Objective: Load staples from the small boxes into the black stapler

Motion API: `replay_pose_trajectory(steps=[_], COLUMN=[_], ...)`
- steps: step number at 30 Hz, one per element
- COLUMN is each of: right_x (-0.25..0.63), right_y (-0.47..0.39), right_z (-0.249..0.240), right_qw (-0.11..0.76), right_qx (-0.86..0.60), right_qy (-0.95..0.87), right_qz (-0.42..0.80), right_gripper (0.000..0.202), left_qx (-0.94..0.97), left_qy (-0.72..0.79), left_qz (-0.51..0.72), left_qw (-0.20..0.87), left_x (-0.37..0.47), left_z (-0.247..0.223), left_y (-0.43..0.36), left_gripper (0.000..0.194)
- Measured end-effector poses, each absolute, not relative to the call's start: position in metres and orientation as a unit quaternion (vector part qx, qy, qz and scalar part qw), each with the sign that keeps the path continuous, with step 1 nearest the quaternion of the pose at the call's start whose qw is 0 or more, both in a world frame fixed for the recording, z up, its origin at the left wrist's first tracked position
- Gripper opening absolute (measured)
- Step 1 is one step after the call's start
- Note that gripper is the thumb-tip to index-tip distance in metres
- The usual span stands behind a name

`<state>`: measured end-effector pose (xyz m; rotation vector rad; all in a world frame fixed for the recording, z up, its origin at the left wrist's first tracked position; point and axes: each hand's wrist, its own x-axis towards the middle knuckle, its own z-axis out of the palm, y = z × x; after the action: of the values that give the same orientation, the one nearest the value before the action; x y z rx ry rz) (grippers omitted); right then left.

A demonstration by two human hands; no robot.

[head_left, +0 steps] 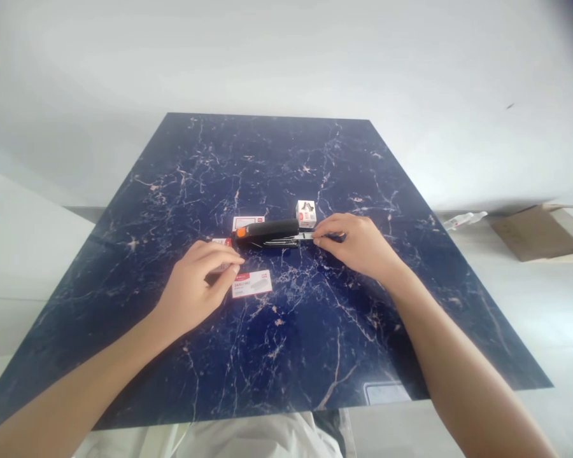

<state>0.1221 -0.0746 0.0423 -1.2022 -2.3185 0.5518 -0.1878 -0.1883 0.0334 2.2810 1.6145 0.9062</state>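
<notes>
A black stapler (272, 231) with an orange part lies on the blue marbled table (277, 165). From its right end sticks a metal piece (305, 236), pinched at its tip by the fingers of my right hand (356, 245). My left hand (195, 280) is near the stapler's left end, thumb and fingertips together; whatever they hold, if anything, is too small to make out. A white and red card-like box (252, 284) lies just right of the left fingertips. Behind the stapler are a small white box (305, 214) and another red-edged white one (248, 222).
A pale device (386, 393) lies at the table's front edge. On the floor to the right are an open cardboard box (544, 232) and a clear plastic item (465, 220). Part of another red and white packet (223, 242) shows beside the left fingers.
</notes>
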Motion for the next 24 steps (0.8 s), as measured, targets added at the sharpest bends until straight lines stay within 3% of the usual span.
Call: replay_pose_trajectory(steps=[5, 10, 13, 20, 24], right_x=[0.127, 0.123, 0.115, 0.092, 0.082], right_y=[-0.074, -0.078, -0.086, -0.110, -0.116], right_z=[0.050, 0.053, 0.054, 0.044, 0.032], right_qw=[0.226, 0.214, 0.201, 0.191, 0.227], right_qx=[-0.495, -0.550, -0.539, -0.444, -0.416], right_qy=[-0.820, -0.791, -0.804, -0.866, -0.870], right_qz=[0.179, 0.163, 0.149, 0.128, 0.139], right_gripper=[0.016, 0.031, 0.038, 0.065, 0.085], left_qx=[0.782, 0.782, 0.768, 0.739, 0.736], left_qy=[0.550, 0.574, 0.594, 0.622, 0.629], left_qz=[0.290, 0.232, 0.223, 0.245, 0.236], left_qw=[0.038, 0.073, 0.090, 0.085, 0.086], left_x=[-0.192, -0.199, -0.198, -0.195, -0.198], left_z=[0.030, 0.025, 0.024, 0.029, 0.033], left_y=[-0.183, -0.172, -0.162, -0.147, -0.150], left_gripper=[0.019, 0.051, 0.058, 0.034, 0.038])
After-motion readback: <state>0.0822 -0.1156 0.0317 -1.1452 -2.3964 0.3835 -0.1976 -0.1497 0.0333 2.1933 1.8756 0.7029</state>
